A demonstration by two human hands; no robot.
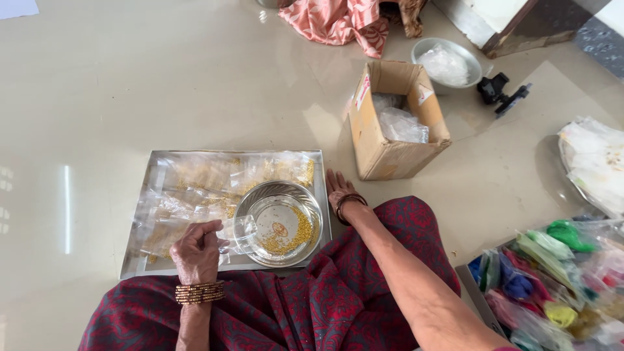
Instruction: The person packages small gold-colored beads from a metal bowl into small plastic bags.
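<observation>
While the left hand pinches a small clear plastic bag at the rim of the steel bowl, fingers closed on it, the bag's open end tips toward the bowl; tiny golden beads lie heaped in the bowl bottom, mostly on the near side. The bowl sits on a steel tray, right half of it, over a layer of more clear packets with golden bits inside, spread flat across the tray. The right hand rests open, palm down on the floor just beside the tray's right edge, holding nothing. As a judgement: a modest heap of beads is in the bowl and many packets on the tray look still filled, so early to midway, most left. Bangles on both wrists, dark red patterned cloth over the lap. Beyond the tray a cardboard box holds clear bags, behind it a steel dish with more plastic, and a heap of coloured packets lies at right
</observation>
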